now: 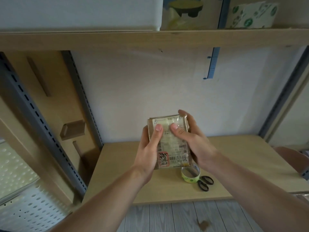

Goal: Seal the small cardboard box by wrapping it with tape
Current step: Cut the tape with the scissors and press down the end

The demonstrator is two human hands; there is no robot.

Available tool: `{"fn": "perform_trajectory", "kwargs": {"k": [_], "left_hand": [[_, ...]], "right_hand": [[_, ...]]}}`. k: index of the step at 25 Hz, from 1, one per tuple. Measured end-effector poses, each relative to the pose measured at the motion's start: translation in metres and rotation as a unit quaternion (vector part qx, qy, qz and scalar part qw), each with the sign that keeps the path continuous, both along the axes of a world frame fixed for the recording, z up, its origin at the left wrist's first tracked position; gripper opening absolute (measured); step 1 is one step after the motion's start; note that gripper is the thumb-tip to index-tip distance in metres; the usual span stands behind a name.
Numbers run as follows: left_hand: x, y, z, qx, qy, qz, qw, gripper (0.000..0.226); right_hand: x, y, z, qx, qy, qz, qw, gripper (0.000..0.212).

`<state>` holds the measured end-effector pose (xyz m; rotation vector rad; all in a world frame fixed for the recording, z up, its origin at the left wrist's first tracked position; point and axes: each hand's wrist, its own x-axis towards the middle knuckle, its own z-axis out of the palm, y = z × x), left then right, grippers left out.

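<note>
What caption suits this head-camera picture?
Left hand and right hand hold a small cardboard box above the desk; tape roll and scissors lie below.

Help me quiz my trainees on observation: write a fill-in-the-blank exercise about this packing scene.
1. The left hand and the right hand hold the small cardboard box, each with its ____ pressed on the labelled face.
2. The tape roll rests on the ____.
3. Beside the tape roll lie scissors with ____ handles.
Missing words: thumb; desk; black.
</note>
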<state>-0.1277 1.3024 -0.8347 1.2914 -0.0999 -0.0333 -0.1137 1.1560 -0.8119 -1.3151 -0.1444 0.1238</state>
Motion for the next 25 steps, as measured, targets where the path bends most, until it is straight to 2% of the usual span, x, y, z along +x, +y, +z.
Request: {"fn": "perform_trajectory", "kwargs": {"k": [3,5,7,9,12,15,19,22,25], "left_hand": [[0.007,0.002,0.009,0.065,-0.109,-0.050,0.991,0.053],[0.011,0.006,0.011,0.073,-0.122,-0.095,0.985,0.054],[0.009,0.008,0.011,0.067,-0.083,-0.113,0.988,0.065],[0.007,0.004,0.011,0.054,-0.027,-0.064,0.996,0.066],[0.009,-0.005,0.006,0.028,0.018,0.041,0.999,0.027],[0.014,-0.001,0.007,0.054,0.009,0.058,0.997,0.022],[0.022,0.014,0.009,0.072,0.032,0.005,0.997,0.018],[0.021,0.020,0.004,0.095,0.032,0.020,0.995,0.016],[0.018,0.019,0.000,0.085,0.023,0.057,0.995,0.029]], "right_hand": [[0.004,-0.007,0.009,0.030,0.024,-0.007,0.999,0.065],[0.005,-0.008,0.007,0.038,0.025,-0.030,0.999,0.044],[0.003,-0.005,0.005,0.034,0.010,-0.052,0.998,0.029],[0.001,0.002,0.005,0.025,0.002,-0.049,0.998,0.025],[0.003,0.008,0.004,0.021,0.037,-0.026,0.999,0.027],[0.012,0.006,0.006,0.012,0.070,-0.026,0.997,0.023],[0.014,0.011,-0.002,0.040,0.110,-0.052,0.992,0.018],[0.014,0.023,-0.015,0.006,0.090,-0.089,0.992,0.013],[0.017,0.034,-0.020,-0.019,0.057,-0.128,0.990,0.023]]}}
